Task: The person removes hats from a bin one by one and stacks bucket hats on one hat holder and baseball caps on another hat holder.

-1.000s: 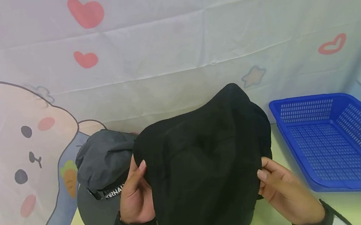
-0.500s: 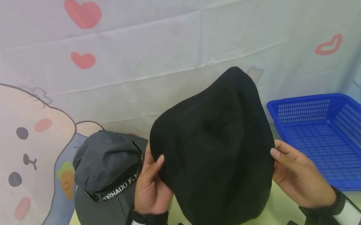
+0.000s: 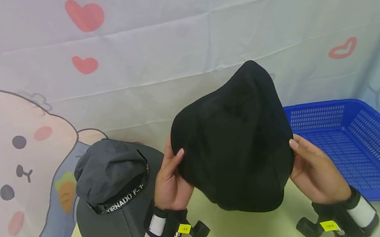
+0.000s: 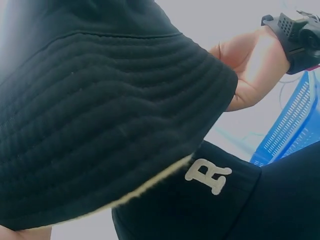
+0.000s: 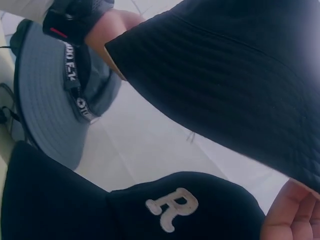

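black bucket hat [image 3: 238, 144] is held clear of the table, its brim pinched at opposite sides by the left hand [image 3: 170, 180] and right hand [image 3: 315, 174], so it is kept spread. grey bucket hat [image 3: 114, 196] is left lying beside the left hand; blue basket [image 3: 360, 147] is set to the right.

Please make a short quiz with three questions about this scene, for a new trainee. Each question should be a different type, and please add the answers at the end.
1. True or false: the black hat lies inside the blue basket.
2. Multiple choice: what sits on the table to the left of the black hat? A) a grey hat with a lettered band B) a red cup C) a white towel
3. Short answer: which hands hold the black hat, and where?

Key
1. False: it is held up above the table, beside the basket.
2. A, the grey hat.
3. Both: the left hand and the right hand grip its opposite edges.
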The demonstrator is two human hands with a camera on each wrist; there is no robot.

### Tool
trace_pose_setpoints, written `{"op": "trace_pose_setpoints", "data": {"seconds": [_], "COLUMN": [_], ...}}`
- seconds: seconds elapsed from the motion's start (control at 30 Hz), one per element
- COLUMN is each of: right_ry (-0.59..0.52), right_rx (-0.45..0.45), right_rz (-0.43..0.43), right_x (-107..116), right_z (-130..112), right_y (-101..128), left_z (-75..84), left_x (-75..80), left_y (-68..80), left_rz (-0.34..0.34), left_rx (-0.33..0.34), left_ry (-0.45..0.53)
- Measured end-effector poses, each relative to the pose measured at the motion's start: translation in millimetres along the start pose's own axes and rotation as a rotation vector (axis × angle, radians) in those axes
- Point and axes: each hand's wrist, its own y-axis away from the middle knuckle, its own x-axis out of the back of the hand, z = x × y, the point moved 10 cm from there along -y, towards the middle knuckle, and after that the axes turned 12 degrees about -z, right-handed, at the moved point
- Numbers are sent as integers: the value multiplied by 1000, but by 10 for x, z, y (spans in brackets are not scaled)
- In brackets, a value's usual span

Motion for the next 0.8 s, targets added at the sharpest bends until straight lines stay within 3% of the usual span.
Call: {"op": "trace_pose_setpoints", "data": {"seconds": [0.37, 0.8], "right_ry": [-113, -117], "right_rx": [62, 109], "right_rz": [-18, 54], "right_x": [123, 272], "right_z": [-62, -147], "right_y": [-52, -71], "left_z": [-96, -162], "left_x": [161, 291], "left_y": [-192, -317], "left_rz": [42, 102], "left_rx": [18, 59], "left_ry": [-34, -56]}}
